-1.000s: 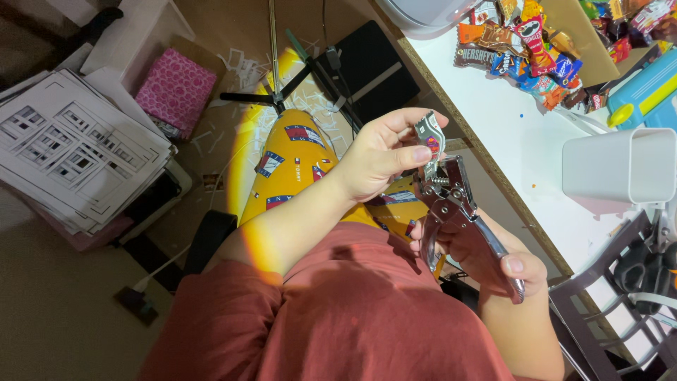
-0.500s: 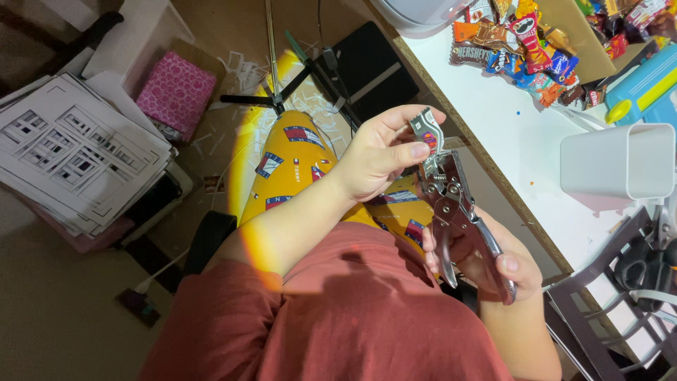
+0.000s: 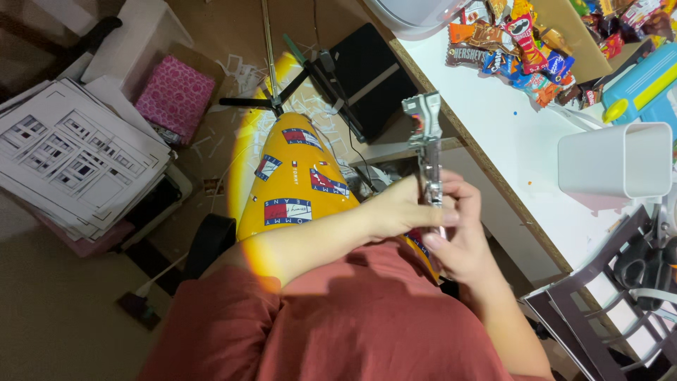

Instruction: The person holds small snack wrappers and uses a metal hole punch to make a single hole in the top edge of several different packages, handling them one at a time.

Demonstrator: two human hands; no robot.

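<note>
Both my hands hold a silver metal plier-like tool [image 3: 427, 144] over my lap. Its jaw end points away from me, up towards the desk edge [image 3: 493, 176]. My left hand [image 3: 398, 210] wraps around the handles from the left. From below and to the right, my right hand [image 3: 458, 248] grips the lower part of the handles. The handles lie close together inside the two hands and are mostly hidden. Beneath the hands are my yellow patterned trousers [image 3: 293, 183] and red shirt [image 3: 352, 324].
A white desk [image 3: 522, 141] on the right carries a pile of snack packets [image 3: 522, 42], a white square container [image 3: 615, 161] and a blue box [image 3: 645, 81]. Left on the floor are stacked printed papers [image 3: 67, 159], a pink box [image 3: 174, 95] and a black tripod [image 3: 310, 77]. A dark wire rack [image 3: 620, 310] sits lower right.
The tool has swung from slanting with spread handles to pointing straight away with handles together. My left hand slid from the tool's head down to the handles, joining my right hand.
</note>
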